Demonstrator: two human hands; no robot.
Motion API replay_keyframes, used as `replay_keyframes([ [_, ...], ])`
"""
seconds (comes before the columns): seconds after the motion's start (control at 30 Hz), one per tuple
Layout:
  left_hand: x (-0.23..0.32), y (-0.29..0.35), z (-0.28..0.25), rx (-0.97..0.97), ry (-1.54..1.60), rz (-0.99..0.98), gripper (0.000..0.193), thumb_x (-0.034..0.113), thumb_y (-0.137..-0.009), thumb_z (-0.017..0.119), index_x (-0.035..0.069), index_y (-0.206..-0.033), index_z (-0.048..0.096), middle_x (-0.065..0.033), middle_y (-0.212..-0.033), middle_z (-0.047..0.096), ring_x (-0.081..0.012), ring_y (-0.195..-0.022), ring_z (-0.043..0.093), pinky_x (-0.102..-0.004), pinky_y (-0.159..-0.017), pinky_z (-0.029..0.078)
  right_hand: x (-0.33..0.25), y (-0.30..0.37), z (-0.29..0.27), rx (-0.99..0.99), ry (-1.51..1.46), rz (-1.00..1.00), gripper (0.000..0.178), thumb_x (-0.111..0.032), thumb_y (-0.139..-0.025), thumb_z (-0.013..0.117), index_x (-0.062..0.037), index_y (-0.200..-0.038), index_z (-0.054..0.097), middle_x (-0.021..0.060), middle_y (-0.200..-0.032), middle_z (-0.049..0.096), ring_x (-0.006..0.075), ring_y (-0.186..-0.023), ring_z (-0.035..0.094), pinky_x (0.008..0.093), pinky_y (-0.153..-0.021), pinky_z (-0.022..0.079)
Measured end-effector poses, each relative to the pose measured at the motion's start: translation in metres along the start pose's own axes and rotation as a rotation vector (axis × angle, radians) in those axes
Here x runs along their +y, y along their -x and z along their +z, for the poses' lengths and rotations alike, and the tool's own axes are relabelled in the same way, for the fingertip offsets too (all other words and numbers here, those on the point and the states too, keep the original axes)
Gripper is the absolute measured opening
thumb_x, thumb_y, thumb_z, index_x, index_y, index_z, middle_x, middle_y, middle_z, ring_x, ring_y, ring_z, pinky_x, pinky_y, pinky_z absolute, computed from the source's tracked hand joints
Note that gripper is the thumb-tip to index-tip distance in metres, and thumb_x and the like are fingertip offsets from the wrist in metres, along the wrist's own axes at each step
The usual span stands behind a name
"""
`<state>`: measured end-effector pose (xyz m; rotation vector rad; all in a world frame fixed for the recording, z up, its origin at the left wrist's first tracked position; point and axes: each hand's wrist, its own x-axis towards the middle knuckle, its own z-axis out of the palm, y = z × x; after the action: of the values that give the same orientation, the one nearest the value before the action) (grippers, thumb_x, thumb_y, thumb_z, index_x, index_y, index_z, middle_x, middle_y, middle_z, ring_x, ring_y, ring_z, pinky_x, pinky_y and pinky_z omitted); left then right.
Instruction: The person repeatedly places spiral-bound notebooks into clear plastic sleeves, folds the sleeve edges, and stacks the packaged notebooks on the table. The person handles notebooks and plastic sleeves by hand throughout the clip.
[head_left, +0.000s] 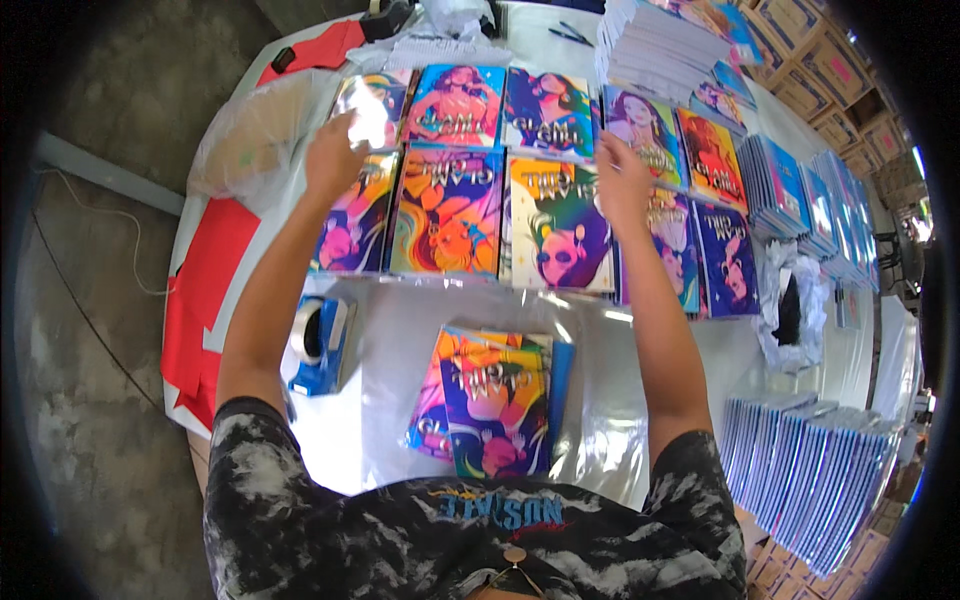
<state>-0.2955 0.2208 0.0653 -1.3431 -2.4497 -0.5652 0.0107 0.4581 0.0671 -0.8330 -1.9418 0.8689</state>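
Colourful illustrated booklets lie in two rows across the table. My left hand (335, 158) is over the left end, beside a far-row booklet (376, 100) washed out by glare; its fingers are blurred. My right hand (625, 180) hovers over the rows near a purple portrait booklet (648, 120), fingers slightly bent and apart, with nothing visible in them. Between my arms are an orange booklet (446, 212) and a cream one with a green-haired figure (560, 225). Closer to my body, a small fanned pile of similar booklets (497, 400) rests on clear plastic film.
A blue tape dispenser (322, 345) stands by my left forearm. Red sheets (215, 290) and a clear plastic bag (250, 140) lie along the left edge. Booklet stacks rise at the far side (660, 55) and right (805, 470). Cartons (825, 60) are piled beyond.
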Motion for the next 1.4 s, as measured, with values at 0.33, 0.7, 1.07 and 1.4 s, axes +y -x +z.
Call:
replay_keyframes([
  [0.33,-0.056,-0.075,0.058,-0.082,-0.216,-0.594,0.079,0.046,-0.071,0.070,0.007,-0.130,0.035,-0.0256,-0.114,0.055,-0.0370,-0.104,0.056,-0.0445,-0.082,0.047,-0.006,-0.064,0.142,-0.441,0.629,0.337,0.074,-0.035,-0.069,0.066,0.0032,-0.127,0.041,0.0271,-0.135,0.034,0.0540,-0.128,0.019,0.0617,-0.103,0.013],
  [0.7,0.004,-0.121,0.091,-0.493,0.360,-0.546,0.080,0.060,-0.067,0.069,-0.005,-0.112,0.056,-0.0183,-0.102,0.060,-0.0279,-0.090,0.059,-0.0384,-0.082,0.045,-0.020,-0.095,-0.007,0.201,0.373,-0.458,0.060,0.003,-0.074,0.047,-0.0100,-0.132,0.045,0.0233,-0.131,0.046,0.0316,-0.114,0.052,0.0294,-0.096,0.039],
  [1.07,0.089,-0.101,0.079,-0.244,0.261,-0.448,0.047,0.033,-0.073,0.071,0.002,-0.106,0.062,-0.0211,-0.113,0.054,-0.0277,-0.097,0.057,-0.0367,-0.084,0.045,0.067,-0.074,0.030,-0.215,0.876,0.386,0.052,-0.018,-0.077,0.057,-0.0078,-0.128,0.046,0.0272,-0.133,0.038,0.0426,-0.124,0.036,0.0634,-0.100,0.023],
  [1.4,0.160,0.161,-0.110,0.073,1.283,-0.392,0.017,0.017,-0.087,0.059,0.004,-0.097,0.054,0.0021,-0.080,0.054,-0.0061,-0.072,0.049,-0.0232,-0.065,0.043,0.027,-0.041,-0.145,0.273,0.050,-0.306,0.048,-0.002,-0.071,0.056,-0.0031,-0.119,0.053,0.0140,-0.110,0.056,0.0252,-0.099,0.055,0.0334,-0.089,0.042],
])
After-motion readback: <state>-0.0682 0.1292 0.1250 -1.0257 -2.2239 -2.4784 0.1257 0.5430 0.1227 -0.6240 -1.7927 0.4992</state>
